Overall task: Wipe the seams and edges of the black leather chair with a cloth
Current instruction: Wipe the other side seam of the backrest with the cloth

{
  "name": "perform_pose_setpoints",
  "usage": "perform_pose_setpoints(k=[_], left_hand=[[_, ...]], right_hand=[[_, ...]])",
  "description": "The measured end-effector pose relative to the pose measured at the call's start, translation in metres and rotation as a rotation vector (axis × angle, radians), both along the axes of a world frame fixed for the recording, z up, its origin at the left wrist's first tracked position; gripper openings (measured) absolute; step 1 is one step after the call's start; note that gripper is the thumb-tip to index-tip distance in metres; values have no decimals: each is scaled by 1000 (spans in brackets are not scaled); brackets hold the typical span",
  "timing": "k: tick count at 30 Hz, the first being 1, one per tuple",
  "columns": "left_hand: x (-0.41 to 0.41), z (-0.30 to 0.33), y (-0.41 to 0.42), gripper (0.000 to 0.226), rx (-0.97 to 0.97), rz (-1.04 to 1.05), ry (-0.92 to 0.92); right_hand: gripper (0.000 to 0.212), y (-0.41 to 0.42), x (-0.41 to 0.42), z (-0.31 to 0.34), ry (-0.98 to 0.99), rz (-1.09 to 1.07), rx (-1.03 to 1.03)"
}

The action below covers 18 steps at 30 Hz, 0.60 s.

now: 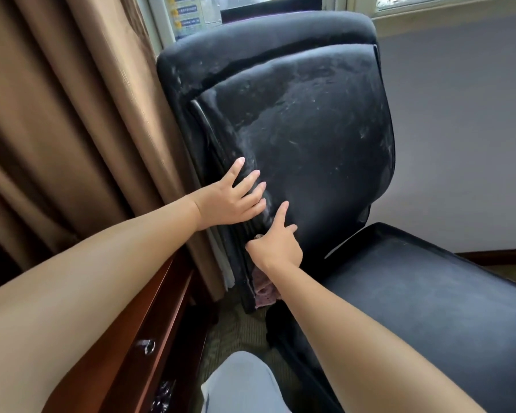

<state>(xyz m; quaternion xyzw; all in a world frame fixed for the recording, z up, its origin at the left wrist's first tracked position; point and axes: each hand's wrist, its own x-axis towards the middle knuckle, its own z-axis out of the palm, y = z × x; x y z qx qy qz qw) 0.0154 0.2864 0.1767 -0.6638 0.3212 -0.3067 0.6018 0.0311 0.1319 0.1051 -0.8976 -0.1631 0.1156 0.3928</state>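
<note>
The black leather chair (pixel 310 138) fills the middle of the view, its backrest dusty and streaked, its seat (pixel 429 293) at the lower right. My left hand (pixel 233 198) lies flat with straight fingers on the backrest's left edge, beside the seam. Just below it, my right hand (pixel 276 242) holds a pinkish cloth (pixel 264 289) at the seam, index finger stretched up along the leather. Most of the cloth is hidden under my hand and wrist; a bunch of it hangs below.
Brown curtains (pixel 72 129) hang close on the left. A reddish wooden desk (pixel 149 329) with a drawer handle stands at the lower left. A window (pixel 280 4) sits behind the chair and a pale wall (pixel 465 129) to the right. My knee (pixel 242 383) shows below.
</note>
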Motion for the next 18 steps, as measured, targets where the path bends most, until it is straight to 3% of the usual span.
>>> perform_pose_setpoints(k=[7, 18], left_hand=[[1, -4, -4, 15, -12, 13, -34], [18, 0, 0, 16, -26, 3, -51]], right_hand=[[86, -10, 10, 0, -117, 115, -69], [91, -5, 30, 4, -122, 129, -67]])
